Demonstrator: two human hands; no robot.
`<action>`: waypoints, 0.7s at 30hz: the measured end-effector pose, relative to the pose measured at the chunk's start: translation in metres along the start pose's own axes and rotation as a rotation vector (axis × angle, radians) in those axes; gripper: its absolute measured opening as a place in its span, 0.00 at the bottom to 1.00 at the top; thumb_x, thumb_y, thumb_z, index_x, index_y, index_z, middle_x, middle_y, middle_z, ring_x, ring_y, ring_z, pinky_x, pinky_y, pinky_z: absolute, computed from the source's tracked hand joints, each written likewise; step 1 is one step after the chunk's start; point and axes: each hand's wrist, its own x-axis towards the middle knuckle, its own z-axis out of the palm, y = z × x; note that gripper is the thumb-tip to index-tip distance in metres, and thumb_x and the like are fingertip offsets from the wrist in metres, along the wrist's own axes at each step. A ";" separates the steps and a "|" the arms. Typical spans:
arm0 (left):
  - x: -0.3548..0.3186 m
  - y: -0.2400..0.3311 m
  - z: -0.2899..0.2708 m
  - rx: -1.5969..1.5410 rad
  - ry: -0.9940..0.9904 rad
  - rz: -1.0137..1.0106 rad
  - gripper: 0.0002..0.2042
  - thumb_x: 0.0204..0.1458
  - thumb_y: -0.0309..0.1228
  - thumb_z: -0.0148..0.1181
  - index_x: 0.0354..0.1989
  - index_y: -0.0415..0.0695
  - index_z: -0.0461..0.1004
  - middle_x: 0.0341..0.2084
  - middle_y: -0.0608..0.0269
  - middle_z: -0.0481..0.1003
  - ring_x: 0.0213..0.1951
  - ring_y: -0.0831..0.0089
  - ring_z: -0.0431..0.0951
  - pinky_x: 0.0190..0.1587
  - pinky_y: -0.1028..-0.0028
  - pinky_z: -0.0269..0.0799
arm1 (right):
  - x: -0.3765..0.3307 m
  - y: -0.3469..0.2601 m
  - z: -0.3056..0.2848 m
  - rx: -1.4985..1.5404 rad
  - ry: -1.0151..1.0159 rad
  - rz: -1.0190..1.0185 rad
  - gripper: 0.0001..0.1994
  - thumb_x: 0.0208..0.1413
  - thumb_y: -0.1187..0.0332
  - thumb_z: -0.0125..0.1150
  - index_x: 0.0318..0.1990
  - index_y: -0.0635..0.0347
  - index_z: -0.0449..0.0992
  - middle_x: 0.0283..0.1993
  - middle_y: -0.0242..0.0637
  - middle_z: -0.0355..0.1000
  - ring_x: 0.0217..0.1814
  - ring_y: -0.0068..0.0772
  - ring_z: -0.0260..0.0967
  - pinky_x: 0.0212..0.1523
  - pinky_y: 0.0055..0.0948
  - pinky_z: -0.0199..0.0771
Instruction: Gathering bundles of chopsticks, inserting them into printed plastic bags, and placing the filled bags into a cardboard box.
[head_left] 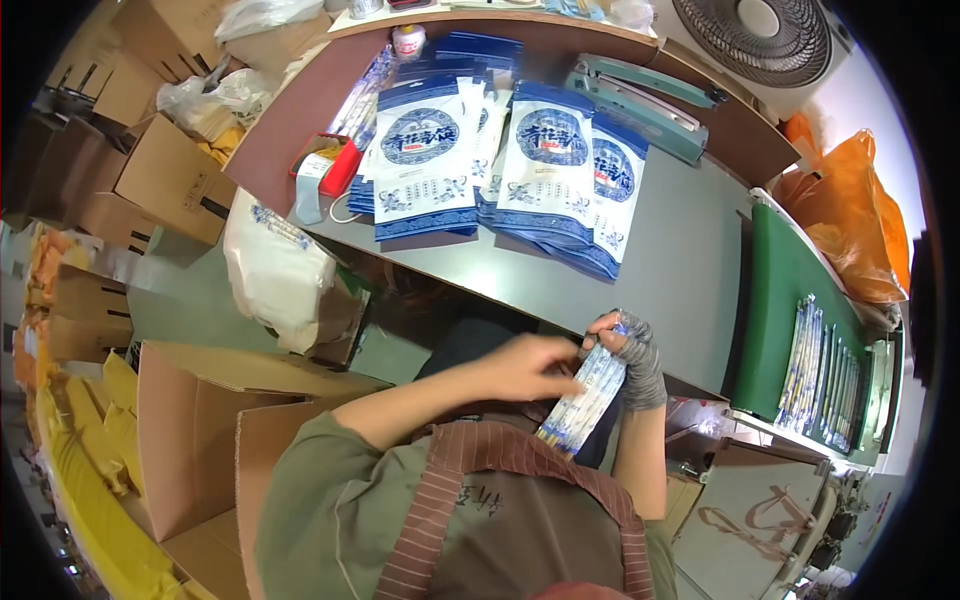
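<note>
In front of my body, my right hand (630,352), in a grey fingerless glove, is closed round the upper end of a bundle of chopsticks (590,396) in clear wrap with a blue-and-white pattern. The bundle slants down to the left toward my apron. My left hand (528,366) is beside it, fingers apart and blurred by motion, their tips next to the wrap; whether they touch it I cannot tell. Beyond my hands, blue-and-white flat pouches (425,165) lie in piles on the grey table (680,235), with another pile of pouches (545,165) to their right.
A green conveyor belt (765,300) at the right carries several patterned chopsticks (800,365). A long teal sealer (650,105) stands at the table's back. A red box (340,165) sits at the left edge. An open carton (190,440) is at my left, near a white sack (275,270).
</note>
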 end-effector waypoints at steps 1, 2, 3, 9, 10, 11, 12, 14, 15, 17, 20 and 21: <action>-0.012 -0.002 -0.025 0.303 0.290 0.205 0.17 0.46 0.37 0.66 0.37 0.37 0.73 0.33 0.52 0.76 0.36 0.60 0.77 0.37 0.67 0.73 | 0.001 0.007 0.000 0.041 -0.006 -0.017 0.12 0.47 0.65 0.65 0.36 0.64 0.77 0.29 0.41 0.75 0.30 0.31 0.75 0.31 0.28 0.77; -0.022 -0.001 -0.052 0.518 0.513 0.151 0.16 0.44 0.33 0.65 0.39 0.37 0.73 0.37 0.52 0.74 0.38 0.53 0.75 0.40 0.63 0.72 | 0.001 0.005 0.005 0.045 -0.005 -0.018 0.12 0.47 0.65 0.65 0.36 0.64 0.77 0.29 0.41 0.75 0.30 0.31 0.75 0.31 0.28 0.77; -0.033 -0.040 -0.078 0.832 0.718 0.169 0.16 0.42 0.29 0.64 0.41 0.38 0.73 0.38 0.53 0.74 0.41 0.54 0.74 0.42 0.62 0.71 | 0.002 -0.001 0.018 0.062 -0.012 -0.001 0.11 0.48 0.66 0.64 0.36 0.64 0.77 0.29 0.41 0.75 0.30 0.31 0.75 0.31 0.28 0.77; -0.055 -0.079 -0.164 1.097 0.782 0.128 0.13 0.46 0.22 0.56 0.42 0.39 0.74 0.39 0.58 0.74 0.44 0.59 0.74 0.44 0.68 0.73 | 0.007 -0.002 0.045 0.046 0.014 0.014 0.11 0.44 0.67 0.63 0.35 0.64 0.76 0.28 0.41 0.75 0.27 0.32 0.75 0.29 0.28 0.77; -0.054 -0.081 -0.173 1.100 0.777 0.131 0.13 0.46 0.22 0.56 0.42 0.39 0.74 0.39 0.58 0.74 0.44 0.59 0.74 0.44 0.68 0.73 | 0.005 -0.002 0.041 0.048 0.011 0.015 0.11 0.46 0.67 0.63 0.36 0.64 0.76 0.28 0.41 0.75 0.28 0.31 0.75 0.30 0.28 0.77; -0.051 -0.083 -0.183 0.995 0.725 0.076 0.12 0.47 0.23 0.57 0.42 0.40 0.73 0.39 0.58 0.74 0.44 0.58 0.74 0.44 0.68 0.73 | 0.003 -0.001 0.038 0.049 0.007 0.017 0.11 0.47 0.67 0.63 0.37 0.64 0.76 0.29 0.40 0.75 0.29 0.31 0.75 0.31 0.28 0.77; -0.046 -0.079 -0.187 0.886 0.669 0.022 0.12 0.48 0.24 0.57 0.42 0.40 0.73 0.39 0.58 0.74 0.43 0.57 0.74 0.44 0.67 0.73 | 0.001 -0.001 0.035 0.058 0.033 0.020 0.11 0.47 0.67 0.63 0.37 0.64 0.76 0.29 0.40 0.75 0.29 0.31 0.75 0.31 0.28 0.78; -0.047 -0.069 -0.189 0.937 0.635 0.094 0.11 0.48 0.23 0.58 0.42 0.40 0.73 0.39 0.58 0.75 0.43 0.57 0.75 0.44 0.67 0.73 | -0.004 0.000 0.031 0.064 0.055 0.013 0.11 0.47 0.67 0.63 0.37 0.65 0.76 0.29 0.40 0.75 0.29 0.31 0.75 0.30 0.28 0.78; -0.049 -0.061 -0.190 0.991 0.611 0.163 0.11 0.47 0.23 0.59 0.41 0.39 0.73 0.38 0.57 0.75 0.43 0.56 0.76 0.44 0.67 0.73 | -0.005 0.000 0.031 0.065 0.066 0.006 0.11 0.47 0.67 0.62 0.37 0.65 0.76 0.29 0.40 0.75 0.29 0.31 0.75 0.30 0.28 0.78; -0.056 -0.070 -0.194 0.959 0.569 0.168 0.12 0.46 0.22 0.60 0.41 0.39 0.73 0.36 0.56 0.75 0.41 0.57 0.76 0.45 0.68 0.73 | -0.006 -0.004 0.033 0.058 0.075 0.000 0.11 0.47 0.67 0.62 0.36 0.65 0.76 0.29 0.40 0.75 0.29 0.30 0.75 0.30 0.27 0.77; -0.064 -0.080 -0.201 0.942 0.612 0.155 0.13 0.45 0.22 0.61 0.41 0.40 0.73 0.34 0.57 0.74 0.39 0.57 0.76 0.42 0.68 0.73 | -0.006 -0.005 0.040 0.061 0.079 0.008 0.11 0.47 0.67 0.62 0.36 0.65 0.76 0.29 0.40 0.75 0.29 0.30 0.75 0.30 0.27 0.77; -0.061 -0.077 -0.205 0.922 0.568 0.107 0.13 0.45 0.21 0.61 0.41 0.39 0.73 0.32 0.58 0.74 0.37 0.59 0.76 0.40 0.69 0.72 | -0.006 -0.006 0.040 0.048 0.082 0.012 0.11 0.47 0.67 0.62 0.36 0.65 0.76 0.29 0.40 0.75 0.28 0.30 0.75 0.30 0.27 0.77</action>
